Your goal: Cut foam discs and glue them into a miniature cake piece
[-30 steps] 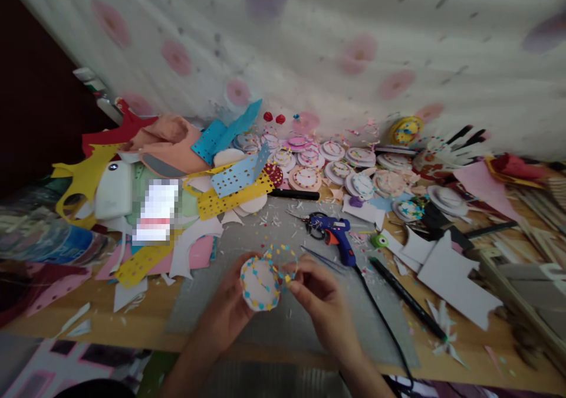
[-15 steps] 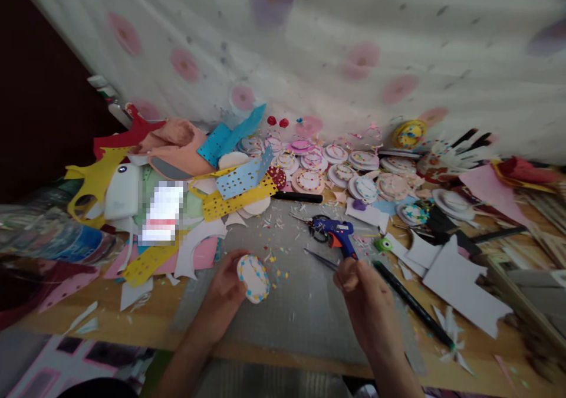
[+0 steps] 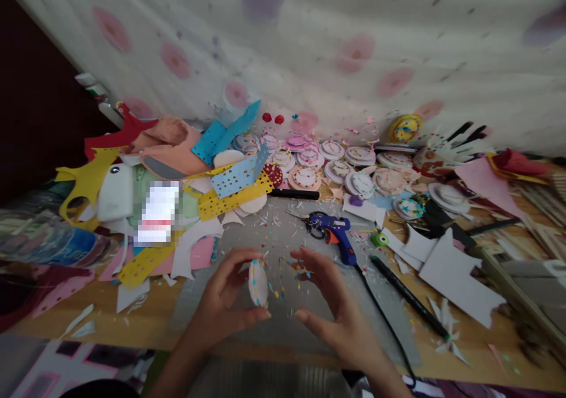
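Between the fingers and thumb of my left hand [image 3: 230, 298] is a small white disc [image 3: 257, 283], turned nearly edge-on, with blue and yellow bits around its rim. A thin strand of blue and yellow bits [image 3: 278, 289] hangs between the disc and my right hand [image 3: 329, 298]. My right hand's fingers and thumb are spread apart, with some of the bits near its fingertips. Whether it grips the strand is too blurred to tell. Both hands are over the grey mat [image 3: 283, 333]. Beyond my right hand a blue glue gun [image 3: 338, 233] lies on the mat.
Decorated discs [image 3: 305, 177] crowd the back of the table. Coloured foam sheets [image 3: 234, 191] and a lit phone [image 3: 157, 212] are at the left, near a plastic bottle [image 3: 66, 242]. A dark pen [image 3: 411, 298], white scraps [image 3: 460, 274] and the glue gun's cord [image 3: 384, 318] lie right.
My right hand has come left towards the disc and its fingers have spread. The tweezers-like tool near it no longer shows clearly. The disc has turned more edge-on in my left hand.
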Demonstrator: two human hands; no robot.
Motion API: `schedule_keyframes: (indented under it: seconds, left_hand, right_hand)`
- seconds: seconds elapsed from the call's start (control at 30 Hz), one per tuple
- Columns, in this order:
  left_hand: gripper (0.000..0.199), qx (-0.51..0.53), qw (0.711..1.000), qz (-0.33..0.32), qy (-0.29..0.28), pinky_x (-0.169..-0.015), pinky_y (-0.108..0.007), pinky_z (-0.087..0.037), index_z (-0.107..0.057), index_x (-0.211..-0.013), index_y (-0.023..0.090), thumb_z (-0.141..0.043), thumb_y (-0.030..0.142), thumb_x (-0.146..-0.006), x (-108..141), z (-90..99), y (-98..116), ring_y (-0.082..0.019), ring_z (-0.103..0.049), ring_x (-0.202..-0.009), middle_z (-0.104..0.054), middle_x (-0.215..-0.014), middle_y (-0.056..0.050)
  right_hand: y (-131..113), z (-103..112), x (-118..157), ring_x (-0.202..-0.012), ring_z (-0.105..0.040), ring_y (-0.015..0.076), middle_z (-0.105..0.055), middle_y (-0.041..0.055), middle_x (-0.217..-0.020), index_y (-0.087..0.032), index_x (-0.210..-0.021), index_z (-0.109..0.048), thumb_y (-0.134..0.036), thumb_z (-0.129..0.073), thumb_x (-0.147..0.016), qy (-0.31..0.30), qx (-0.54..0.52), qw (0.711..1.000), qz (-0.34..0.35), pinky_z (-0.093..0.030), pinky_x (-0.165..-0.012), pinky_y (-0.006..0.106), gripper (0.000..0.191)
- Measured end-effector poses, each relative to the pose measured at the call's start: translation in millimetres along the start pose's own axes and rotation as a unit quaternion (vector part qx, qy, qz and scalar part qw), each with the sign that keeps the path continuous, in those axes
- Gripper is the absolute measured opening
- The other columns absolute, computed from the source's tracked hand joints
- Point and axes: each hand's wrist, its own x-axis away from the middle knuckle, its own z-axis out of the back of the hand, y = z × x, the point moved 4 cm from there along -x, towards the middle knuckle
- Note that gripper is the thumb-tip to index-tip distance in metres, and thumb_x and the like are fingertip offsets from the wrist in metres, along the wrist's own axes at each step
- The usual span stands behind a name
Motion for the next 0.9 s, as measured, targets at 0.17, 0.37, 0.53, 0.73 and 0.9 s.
schedule_keyframes:
  seconds: [0.17, 0.37, 0.53, 0.73, 0.9]
  left_hand:
    - [0.065, -0.004, 0.999, 0.002, -0.033, -0.100, -0.029, -0.044, -0.062, -0.122, 0.033, -0.086, 0.019, -0.063, -1, -6.6, -3, -0.025, -0.051, -0.121, -0.053, -0.128, -0.006]
    - [0.067, -0.016, 0.997, 0.021, -0.068, -0.104, -0.031, -0.042, -0.061, -0.123, 0.035, -0.088, 0.026, -0.063, 2, -11.6, -6, -0.026, -0.050, -0.122, -0.051, -0.129, -0.005]
    - [0.066, -0.015, 0.997, 0.034, -0.072, -0.104, -0.036, -0.044, -0.062, -0.123, 0.033, -0.088, 0.029, -0.063, 2, -14.0, -4, -0.028, -0.052, -0.121, -0.053, -0.128, -0.006]
    - [0.067, -0.014, 0.996, 0.040, -0.081, -0.103, -0.034, -0.044, -0.061, -0.124, 0.034, -0.088, 0.029, -0.063, 5, -12.0, -7, -0.028, -0.051, -0.122, -0.053, -0.128, -0.006]
    - [0.068, -0.023, 0.997, 0.040, -0.067, -0.106, -0.035, -0.043, -0.061, -0.126, 0.035, -0.087, 0.030, -0.064, 6, -9.0, -12, -0.030, -0.045, -0.129, -0.048, -0.135, -0.006]
  right_hand:
    - [-3, -4, -3, -0.121, -0.057, 0.0244, -0.055, 0.0070, -0.136, -0.035, -0.137, -0.044, -0.030, -0.078, -0.079, -0.011, 0.004, 1.000, 0.012, -0.048, -0.101, 0.039, 0.067]
    - [-2, -6, -4, -0.113, -0.060, 0.0208, -0.060, 0.0031, -0.128, -0.038, -0.136, -0.042, -0.028, -0.083, -0.073, -0.012, 0.009, 1.000, 0.014, -0.051, -0.095, 0.032, 0.076]
    - [-3, -9, -3, -0.115, -0.059, 0.0231, -0.059, 0.0049, -0.128, -0.037, -0.138, -0.038, -0.025, -0.082, -0.073, -0.026, 0.008, 1.000, 0.009, -0.050, -0.097, 0.035, 0.079]
    - [-6, -10, -3, -0.113, -0.060, 0.0221, -0.059, 0.0046, -0.128, -0.038, -0.140, -0.033, -0.021, -0.079, -0.076, -0.038, 0.011, 0.999, 0.016, -0.048, -0.100, 0.038, 0.080]
    - [-2, -11, -3, -0.116, -0.057, 0.0200, -0.057, 0.0026, -0.128, -0.040, -0.141, -0.030, -0.017, -0.076, -0.078, -0.043, 0.013, 0.999, 0.007, -0.045, -0.103, 0.036, 0.081]
